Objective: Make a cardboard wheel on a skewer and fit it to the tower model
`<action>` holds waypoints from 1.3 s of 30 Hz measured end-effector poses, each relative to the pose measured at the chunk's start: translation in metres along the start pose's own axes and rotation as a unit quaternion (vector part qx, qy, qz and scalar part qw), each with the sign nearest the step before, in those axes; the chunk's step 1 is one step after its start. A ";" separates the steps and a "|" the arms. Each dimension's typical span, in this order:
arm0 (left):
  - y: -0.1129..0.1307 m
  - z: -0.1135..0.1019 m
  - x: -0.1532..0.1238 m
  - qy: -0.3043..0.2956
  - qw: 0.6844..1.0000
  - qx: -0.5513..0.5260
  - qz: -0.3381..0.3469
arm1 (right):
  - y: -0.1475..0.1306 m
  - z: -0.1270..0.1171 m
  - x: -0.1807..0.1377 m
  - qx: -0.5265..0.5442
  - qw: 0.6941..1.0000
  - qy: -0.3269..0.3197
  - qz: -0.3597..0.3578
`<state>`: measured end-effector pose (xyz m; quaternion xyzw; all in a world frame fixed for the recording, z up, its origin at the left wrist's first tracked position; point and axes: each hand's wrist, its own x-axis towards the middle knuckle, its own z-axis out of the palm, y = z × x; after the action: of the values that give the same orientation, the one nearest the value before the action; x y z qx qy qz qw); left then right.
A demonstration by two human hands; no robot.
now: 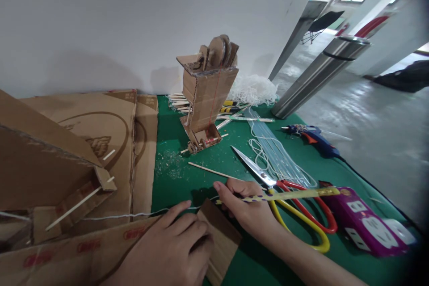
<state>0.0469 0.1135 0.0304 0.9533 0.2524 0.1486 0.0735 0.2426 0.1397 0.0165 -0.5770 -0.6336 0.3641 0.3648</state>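
Note:
My right hand is closed around a yellow pencil with dark dots, its tip low over a small cardboard piece. My left hand lies at the left edge of that piece, fingers apart and somewhat bent; their undersides are hidden. White string runs from the left past my left fingertips. Just beyond my right hand lies a thin wooden stick. Large scissors with red and yellow handles rest beside it, partly behind the pencil.
A cardboard tower with discs on top stands on the green table. A larger cardboard build fills the left. Glue sticks, a blue glue gun, a purple power strip and tangled white string are on the right.

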 end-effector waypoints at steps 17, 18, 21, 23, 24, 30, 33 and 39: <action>0.000 0.000 0.001 0.022 1.000 0.008 0.007 | 0.001 -0.001 0.001 0.020 1.000 0.004 0.012; 0.000 0.000 0.001 0.023 1.000 0.007 0.007 | 0.000 -0.001 0.001 0.017 1.000 0.002 0.005; -0.001 0.000 0.001 0.020 1.000 0.006 0.010 | 0.000 -0.001 0.000 0.018 1.000 -0.015 -0.010; -0.001 0.000 0.001 0.019 1.000 0.010 0.013 | 0.000 -0.001 0.000 0.023 1.000 -0.011 0.001; -0.001 0.000 0.001 0.020 1.000 0.012 0.013 | 0.000 -0.001 0.000 0.022 1.000 -0.006 0.007; -0.001 -0.001 0.001 0.024 0.999 0.018 0.017 | 0.000 -0.001 0.001 0.017 1.000 -0.024 -0.009; 0.000 0.000 0.001 0.022 0.999 0.015 0.017 | -0.002 -0.001 0.001 0.023 1.000 -0.017 -0.005; 0.000 -0.001 0.001 0.019 1.000 0.019 0.015 | -0.002 0.000 0.001 0.027 0.999 -0.020 -0.012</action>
<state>0.0469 0.1142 0.0314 0.9552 0.2425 0.1627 0.0481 0.2419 0.1406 0.0187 -0.5520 -0.6378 0.3877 0.3718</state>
